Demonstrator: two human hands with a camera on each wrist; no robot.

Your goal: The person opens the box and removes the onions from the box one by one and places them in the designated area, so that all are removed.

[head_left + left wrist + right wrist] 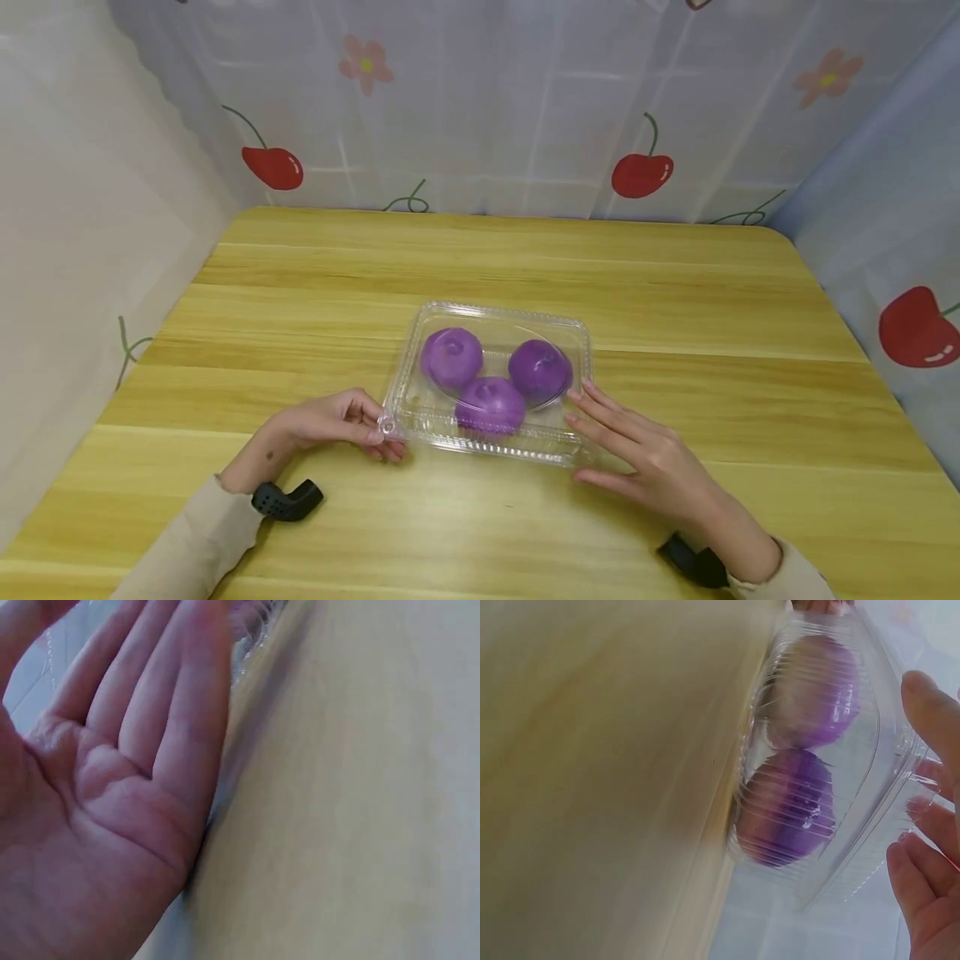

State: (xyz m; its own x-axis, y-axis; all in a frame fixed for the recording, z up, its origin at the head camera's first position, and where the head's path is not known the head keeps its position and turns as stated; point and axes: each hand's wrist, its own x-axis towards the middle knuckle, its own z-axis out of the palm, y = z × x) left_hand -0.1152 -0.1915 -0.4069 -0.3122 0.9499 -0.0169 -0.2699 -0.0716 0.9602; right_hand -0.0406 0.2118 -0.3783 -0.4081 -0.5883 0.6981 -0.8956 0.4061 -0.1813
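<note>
A clear plastic clamshell box (480,442) with a ribbed rim lies on the table, its lid down over the base. Inside sit three round purple pieces (491,406), each with a small nub on top, much like onions; two purple pieces (786,806) show through the ribbed wall in the right wrist view. At the box's near left corner my left hand (330,421) pinches the corner tab, thumb on top and fingers beneath. My right hand (648,458) has its fingers extended along the right side, fingertips touching the rim.
The box stands on a wooden table (480,267) with light grain. White curtains (480,100) printed with cherries and flowers hang along its back and sides. A black wrist device (287,502) sits on the left wrist, another black device (693,562) on the right.
</note>
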